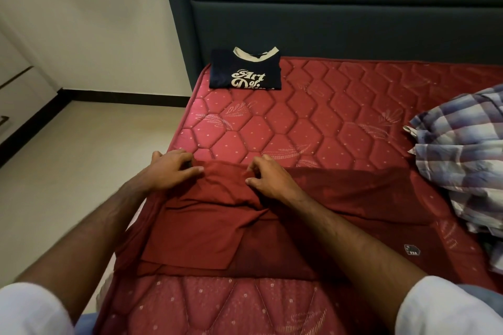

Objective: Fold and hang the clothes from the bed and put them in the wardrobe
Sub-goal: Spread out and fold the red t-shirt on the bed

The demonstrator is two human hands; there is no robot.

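Presently, left hand (174, 168): fingers spread and lightly bent, resting on the far left corner of the dark red garment (245, 228), fingertips on the cloth; whether any of it is pinched cannot be told. Right hand (268, 177): fingers curled, thumb and fingertips pinching a raised fold at the garment's far edge, just right of the left hand. Both forearms reach forward from white sleeves (446, 310) at the near corners, converging on the far edge of the garment.

Dark red garment: lies partly folded on the near part of the mattress (326, 122), one panel laid over the middle, a wider layer spread to the right.

Navy T-shirt (245, 71): folded, cream collar, cream lettering, at the far left corner of the mattress by the headboard (340, 8).

Checked clothes (462, 158): crumpled heap at the right edge.

Mattress: red, quilted, dotted. Headboard: dark teal, padded. Floor (81, 158): pale, on the left, with dark skirting below a white wall (95, 22).
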